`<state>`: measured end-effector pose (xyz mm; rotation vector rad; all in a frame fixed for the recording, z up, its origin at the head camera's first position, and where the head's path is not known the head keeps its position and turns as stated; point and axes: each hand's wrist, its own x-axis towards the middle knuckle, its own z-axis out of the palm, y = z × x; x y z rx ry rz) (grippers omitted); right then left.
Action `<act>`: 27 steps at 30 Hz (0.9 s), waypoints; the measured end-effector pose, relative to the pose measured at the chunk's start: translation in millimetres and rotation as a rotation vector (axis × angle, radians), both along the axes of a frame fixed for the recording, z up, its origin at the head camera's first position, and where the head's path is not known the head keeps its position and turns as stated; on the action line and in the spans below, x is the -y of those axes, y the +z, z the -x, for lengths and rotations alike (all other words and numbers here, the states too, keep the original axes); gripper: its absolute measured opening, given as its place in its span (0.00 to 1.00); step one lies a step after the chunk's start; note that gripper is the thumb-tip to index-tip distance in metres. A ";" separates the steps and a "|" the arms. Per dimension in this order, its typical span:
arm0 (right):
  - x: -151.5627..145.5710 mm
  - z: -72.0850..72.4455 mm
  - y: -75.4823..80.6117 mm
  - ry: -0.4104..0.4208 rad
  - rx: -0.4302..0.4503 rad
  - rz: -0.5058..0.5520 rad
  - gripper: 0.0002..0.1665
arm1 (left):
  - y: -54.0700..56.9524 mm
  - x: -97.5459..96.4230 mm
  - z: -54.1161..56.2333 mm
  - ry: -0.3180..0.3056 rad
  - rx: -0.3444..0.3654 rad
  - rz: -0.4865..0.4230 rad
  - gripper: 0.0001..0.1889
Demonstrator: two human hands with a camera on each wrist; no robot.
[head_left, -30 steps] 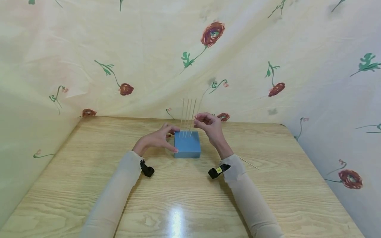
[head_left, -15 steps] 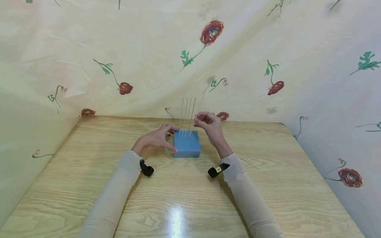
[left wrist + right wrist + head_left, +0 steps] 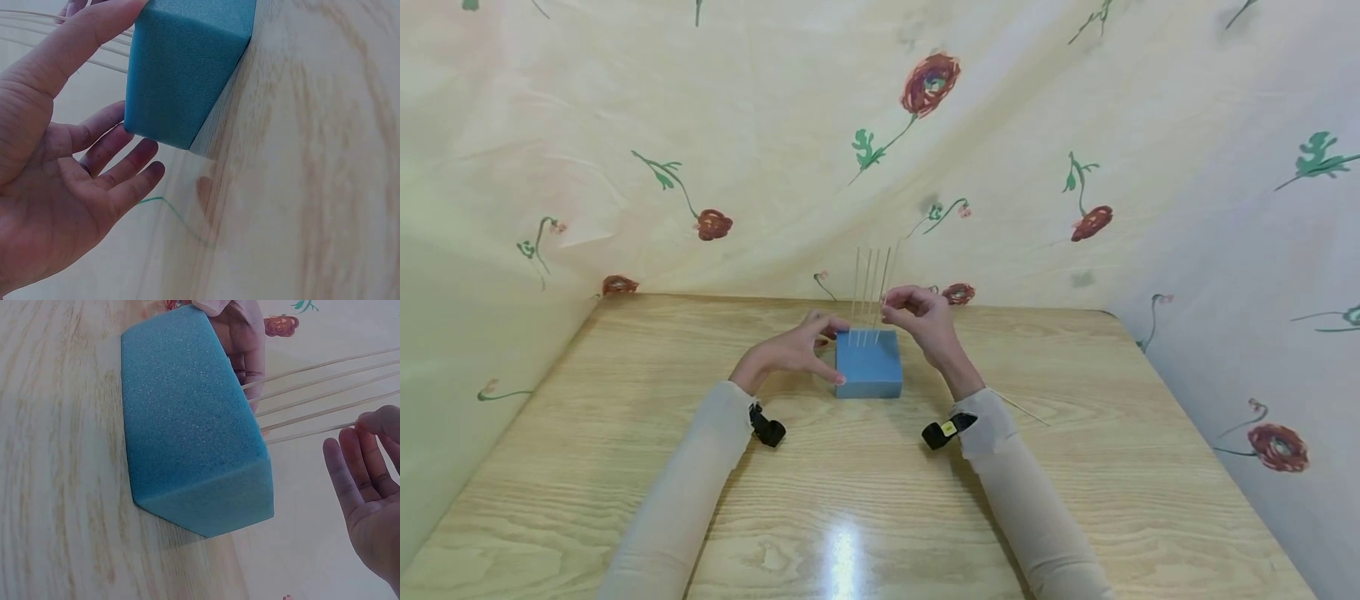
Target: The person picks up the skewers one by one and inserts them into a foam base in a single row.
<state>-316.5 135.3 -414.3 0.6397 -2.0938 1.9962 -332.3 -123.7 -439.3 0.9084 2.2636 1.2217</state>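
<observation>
A blue foam block (image 3: pixel 868 367) sits on the table, with several thin wooden skewers (image 3: pixel 855 283) standing in a row near its far edge. My left hand (image 3: pixel 786 348) holds the block at its left side, the thumb on the near corner and a finger at the far corner. Above the block's far right, my right hand (image 3: pixel 928 321) pinches one more skewer (image 3: pixel 312 432) between thumb and fingertips. That skewer's lower end meets the block's top beside the row in the right wrist view; whether it is in the foam I cannot tell.
A loose skewer (image 3: pixel 1018 407) lies on the wooden table (image 3: pixel 850 475), right of my right wrist. Behind the table hangs a cream cloth (image 3: pixel 760 125) with printed red flowers, and it continues along both sides.
My right hand has shifted slightly left, and the skewer it pinches now leans less and stands closer to the row. The left hand stays on the block.
</observation>
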 end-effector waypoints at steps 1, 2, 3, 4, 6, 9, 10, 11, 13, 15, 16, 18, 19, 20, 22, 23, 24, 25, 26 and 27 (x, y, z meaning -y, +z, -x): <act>0.0 0.0 0.4 0.004 -0.004 -0.013 0.11 | 0.3 0.3 0.0 0.001 0.000 0.001 0.48; -0.1 0.2 0.7 0.007 -0.008 -0.025 0.11 | 0.6 0.6 0.0 0.002 0.000 0.002 0.49; 0.0 0.1 1.3 0.012 -0.012 -0.035 0.10 | 0.9 0.9 0.1 0.004 0.001 0.003 0.49; 0.1 0.1 2.0 0.016 -0.015 -0.044 0.10 | 1.2 1.2 0.1 0.005 0.000 0.002 0.49; 0.0 0.2 3.5 0.022 -0.016 -0.056 0.10 | 2.2 1.4 0.3 0.005 -0.002 0.000 0.48; -0.2 0.4 6.0 0.036 -0.013 -0.059 0.09 | 3.7 1.7 0.9 0.004 -0.005 -0.006 0.48; -0.5 0.6 6.7 0.040 -0.010 -0.060 0.09 | 4.2 1.7 1.1 0.002 -0.006 -0.009 0.48; -0.8 0.8 7.2 0.046 -0.005 -0.059 0.09 | 4.8 1.8 1.2 0.002 -0.009 -0.009 0.48; -1.1 1.2 8.3 0.057 0.001 -0.061 0.10 | 5.5 2.0 1.8 -0.001 -0.010 -0.012 0.48; -1.3 2.1 9.1 0.065 0.005 -0.063 0.10 | 6.0 2.1 2.4 -0.001 -0.012 -0.014 0.47; -1.4 2.4 9.5 0.069 0.008 -0.065 0.10 | 6.2 2.0 2.6 0.001 -0.010 -0.015 0.47; -1.6 3.0 9.9 0.071 0.008 -0.067 0.10 | 6.2 1.7 3.2 0.006 -0.010 -0.018 0.47; -1.8 3.3 10.1 0.072 0.007 -0.066 0.10 | 6.1 1.4 3.2 0.010 -0.009 -0.018 0.47; -2.1 3.3 10.1 0.071 0.009 -0.062 0.10 | 6.0 1.1 3.1 0.012 -0.009 -0.019 0.47; -2.9 2.6 9.6 0.065 0.014 -0.059 0.09 | 5.0 0.2 2.7 0.016 -0.009 -0.018 0.48; -3.4 1.8 9.5 0.060 0.018 -0.061 0.08 | 4.4 -0.3 2.2 0.016 -0.007 -0.017 0.48; -4.1 0.9 9.2 0.056 0.023 -0.067 0.08 | 3.3 -0.7 2.0 0.016 -0.004 -0.016 0.48; -4.6 -0.1 9.0 0.056 0.029 -0.069 0.08 | 2.6 -1.2 1.4 0.018 0.001 -0.012 0.48; -5.0 -0.9 8.6 0.055 0.034 -0.075 0.07 | 1.8 -1.5 0.9 0.017 0.004 -0.010 0.48; -5.4 -1.7 8.5 0.053 0.037 -0.084 0.07 | 1.1 -1.5 0.4 0.018 0.006 -0.008 0.48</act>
